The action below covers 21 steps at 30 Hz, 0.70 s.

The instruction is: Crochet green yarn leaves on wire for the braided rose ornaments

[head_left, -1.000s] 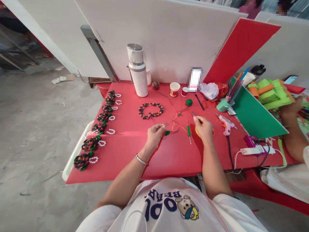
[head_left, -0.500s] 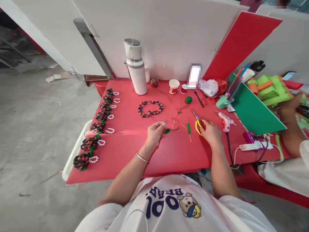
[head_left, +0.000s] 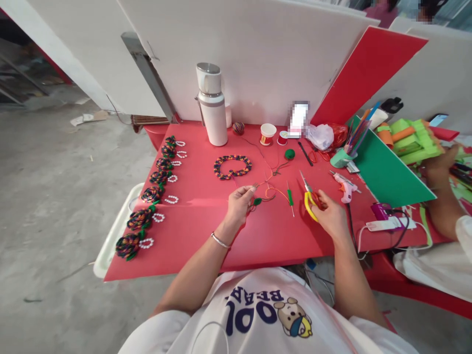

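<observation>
My left hand (head_left: 239, 203) pinches thin yarn (head_left: 262, 183) between thumb and fingertips, above the red table. The yarn's other strands trail right and toward the back. Just behind that hand lies a multicoloured braided yarn ring (head_left: 233, 167); a small green yarn piece (head_left: 257, 201) sits beside its fingers. My right hand (head_left: 331, 214) grips scissors (head_left: 308, 196) by their yellow and red handles, blades pointing away from me. Between the hands lies a green-handled needle tool (head_left: 290, 197). Behind it is a green yarn ball (head_left: 289, 154).
Yarn flowers (head_left: 139, 219) with white bead loops line the left edge. At the back stand a white flask (head_left: 215, 118), a paper cup (head_left: 267, 134) and a phone (head_left: 299, 118). A pink glue gun (head_left: 347, 188) and power strip (head_left: 387, 223) lie right, near another person's arm (head_left: 440, 191).
My right hand has drawn the scissors a little toward me and to the right, away from the needle tool. My left hand keeps its pinch on the yarn. The view has shifted slightly.
</observation>
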{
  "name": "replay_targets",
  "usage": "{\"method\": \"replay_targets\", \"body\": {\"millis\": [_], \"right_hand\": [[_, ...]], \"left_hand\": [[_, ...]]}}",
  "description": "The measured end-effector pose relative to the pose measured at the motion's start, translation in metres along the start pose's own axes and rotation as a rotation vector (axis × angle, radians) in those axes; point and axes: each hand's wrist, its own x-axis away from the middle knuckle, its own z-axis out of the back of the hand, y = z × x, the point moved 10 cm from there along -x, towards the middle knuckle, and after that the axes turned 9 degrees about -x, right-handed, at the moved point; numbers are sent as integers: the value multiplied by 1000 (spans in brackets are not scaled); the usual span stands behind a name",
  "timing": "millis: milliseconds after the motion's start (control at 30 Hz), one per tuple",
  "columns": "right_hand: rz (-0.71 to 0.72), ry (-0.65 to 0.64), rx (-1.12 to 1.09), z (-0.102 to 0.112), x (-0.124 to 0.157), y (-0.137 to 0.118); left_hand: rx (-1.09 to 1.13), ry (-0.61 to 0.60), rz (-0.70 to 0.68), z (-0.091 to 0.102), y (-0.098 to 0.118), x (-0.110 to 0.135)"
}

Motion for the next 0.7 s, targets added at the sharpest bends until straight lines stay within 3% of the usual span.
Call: {"method": "replay_targets", "body": {"millis": [100, 233, 400, 700], "right_hand": [[-12, -154, -330, -18, 30, -12], [54, -334, -468, -48, 64, -50], [255, -227, -208, -55, 79, -91], [323, -215, -80, -79, 83, -117]], "left_hand": [[15, -8, -7, -2, -1, 1], [39, -31, -4, -4, 0, 2], [54, -58, -4, -5, 2, 4], [22, -156, -63, -16, 13, 14]]}}
